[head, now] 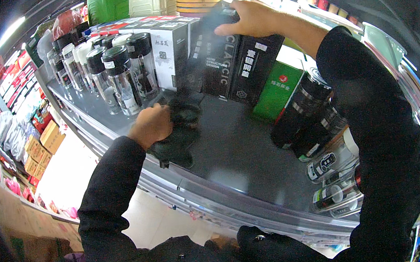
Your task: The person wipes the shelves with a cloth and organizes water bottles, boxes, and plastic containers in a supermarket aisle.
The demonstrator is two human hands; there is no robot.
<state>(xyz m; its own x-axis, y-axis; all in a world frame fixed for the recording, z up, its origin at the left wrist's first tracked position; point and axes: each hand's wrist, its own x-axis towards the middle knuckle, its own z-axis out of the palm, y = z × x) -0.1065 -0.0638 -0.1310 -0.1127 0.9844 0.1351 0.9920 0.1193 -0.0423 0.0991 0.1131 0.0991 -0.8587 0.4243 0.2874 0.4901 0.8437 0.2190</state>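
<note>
My right hand (258,18) grips the top of a tall black cardboard box (220,67), its thumb over the near face and its fingers over the top edge. The box is slightly blurred and stands among other boxes on a dark shelf (221,133). Left of it, my left hand (153,123) is closed around a crumpled dark cloth (177,143), which lies on the shelf by its front edge. A second black box (256,69) stands just right of the gripped one. A white box (170,57) is on its left.
Several clear bottles with black or white lids (119,79) crowd the left end. A green box (279,90), black flasks (303,110) and clear cups (335,191) line the right side. A transparent strip (215,191) edges the shelf front. Stacked plastic stools (153,0) stand behind.
</note>
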